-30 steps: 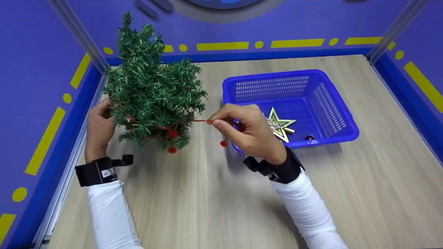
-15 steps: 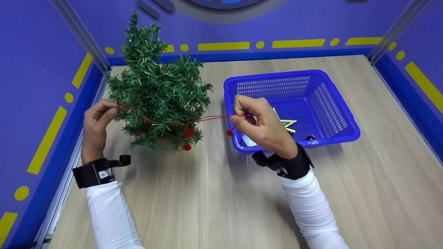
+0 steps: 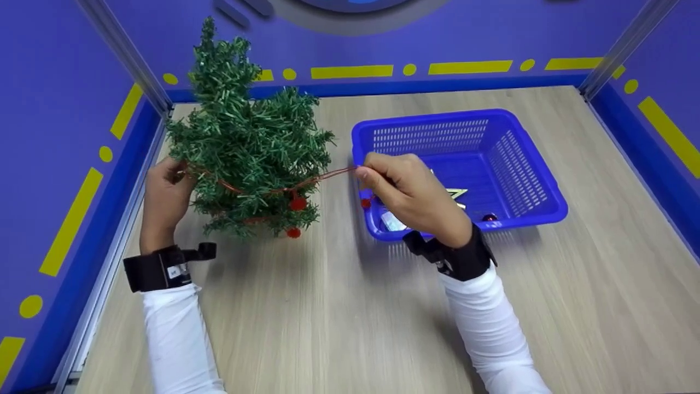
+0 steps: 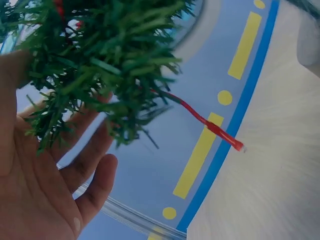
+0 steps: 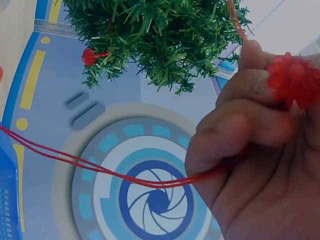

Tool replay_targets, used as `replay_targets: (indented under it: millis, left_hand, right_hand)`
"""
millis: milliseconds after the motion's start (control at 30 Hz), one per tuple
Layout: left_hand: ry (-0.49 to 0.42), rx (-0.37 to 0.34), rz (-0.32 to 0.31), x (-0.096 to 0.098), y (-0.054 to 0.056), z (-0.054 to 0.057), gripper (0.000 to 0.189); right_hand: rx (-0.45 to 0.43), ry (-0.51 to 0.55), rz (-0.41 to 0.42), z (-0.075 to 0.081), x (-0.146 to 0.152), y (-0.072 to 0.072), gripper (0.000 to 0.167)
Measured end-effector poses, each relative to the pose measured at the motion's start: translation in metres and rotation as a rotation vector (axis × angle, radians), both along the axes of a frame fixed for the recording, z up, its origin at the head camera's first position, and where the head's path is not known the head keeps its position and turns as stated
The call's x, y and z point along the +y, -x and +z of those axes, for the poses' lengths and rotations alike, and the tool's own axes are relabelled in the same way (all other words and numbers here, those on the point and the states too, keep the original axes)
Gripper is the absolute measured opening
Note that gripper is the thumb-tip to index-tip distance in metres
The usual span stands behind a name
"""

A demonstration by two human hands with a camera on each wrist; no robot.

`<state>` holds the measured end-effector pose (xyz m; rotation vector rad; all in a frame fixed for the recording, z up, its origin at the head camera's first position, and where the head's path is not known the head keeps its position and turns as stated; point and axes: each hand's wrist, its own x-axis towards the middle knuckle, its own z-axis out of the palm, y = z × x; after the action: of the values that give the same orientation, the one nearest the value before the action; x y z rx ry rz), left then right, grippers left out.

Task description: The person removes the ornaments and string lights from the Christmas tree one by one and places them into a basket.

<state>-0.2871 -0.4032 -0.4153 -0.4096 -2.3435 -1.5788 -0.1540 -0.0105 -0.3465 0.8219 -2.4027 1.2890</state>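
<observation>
A small artificial Christmas tree [image 3: 246, 137] stands at the left. A thin red light string [image 3: 334, 173] with knobbly red beads [image 3: 298, 203] runs across its lower front. My right hand [image 3: 414, 191] pinches the string between thumb and forefinger, over the basket's left side, stretching it from the tree. In the right wrist view the other fingers curl around two red strands, and one red bead [image 5: 295, 77] lies by the hand. My left hand [image 3: 167, 200] is at the tree's left edge, its fingertips hidden in the branches. A red wire end [image 4: 220, 133] sticks out of the foliage near it.
A blue plastic basket [image 3: 538, 164] stands right of the tree. It holds a gold star [image 3: 457, 193], a dark red bauble [image 3: 489, 217] and a shiny pale piece [image 3: 392, 221]. Blue panels [image 3: 465, 33] edge the wooden table [image 3: 339, 323].
My right hand has drawn the string rightward and slightly up, away from the tree. My left hand came out holding the string at the left edge, then went back in among the branches.
</observation>
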Motion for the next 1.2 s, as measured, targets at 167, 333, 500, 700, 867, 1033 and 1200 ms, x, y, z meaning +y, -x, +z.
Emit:
replay_targets:
  millis: [167, 333, 500, 700, 867, 1033, 1200]
  left_hand:
    - [-0.031, 0.032, -0.015, 0.005, -0.006, 0.008, 0.02]
    - [-0.08, 0.016, -0.073, 0.01, -0.016, 0.022, 0.018]
    - [-0.057, -0.018, -0.102, 0.002, -0.006, 0.01, 0.014]
    - [-0.047, -0.065, -0.153, -0.005, -0.002, 0.0, 0.016]
    - [-0.055, -0.072, -0.152, -0.004, -0.004, 0.002, 0.016]
    - [-0.055, -0.101, -0.143, -0.004, -0.003, 0.003, 0.01]
    - [-0.066, -0.106, -0.145, -0.005, -0.005, 0.003, 0.009]
  right_hand:
    - [-0.017, -0.058, -0.075, 0.002, 0.008, 0.0, 0.025]
    - [0.023, -0.082, -0.153, 0.004, 0.015, -0.004, 0.023]
    - [0.039, -0.041, -0.103, -0.002, 0.005, 0.002, 0.025]
    - [-0.059, 0.087, 0.026, -0.015, -0.021, 0.014, 0.019]
    - [-0.075, 0.183, 0.127, -0.018, -0.036, 0.011, 0.012]
    - [-0.085, 0.154, 0.128, -0.017, -0.039, 0.004, 0.01]
    - [-0.032, 0.024, 0.156, -0.013, -0.04, -0.001, 0.017]
